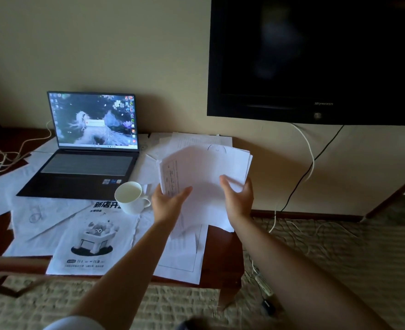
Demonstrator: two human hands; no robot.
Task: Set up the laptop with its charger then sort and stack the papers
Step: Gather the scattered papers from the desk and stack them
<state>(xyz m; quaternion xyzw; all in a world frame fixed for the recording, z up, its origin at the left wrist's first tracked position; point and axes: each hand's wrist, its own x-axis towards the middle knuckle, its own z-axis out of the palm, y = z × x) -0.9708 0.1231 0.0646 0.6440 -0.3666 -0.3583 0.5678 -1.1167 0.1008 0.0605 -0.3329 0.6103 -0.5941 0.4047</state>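
An open laptop (87,148) with its screen lit stands at the back left of the wooden table (223,248). A white charger cable (30,141) runs from behind it off to the left. I hold a bundle of white papers (206,170) above the table's right part. My left hand (168,203) grips its lower left edge, thumb on top. My right hand (238,196) holds its lower right edge. More loose sheets (39,217) lie spread across the table, among them a printed flyer (94,236) with a cartoon picture at the front.
A white mug (131,197) stands just left of my left hand, in front of the laptop. A dark television (316,58) hangs on the wall at the right, with cables (308,158) hanging down to the carpet. A power strip (264,285) lies on the floor.
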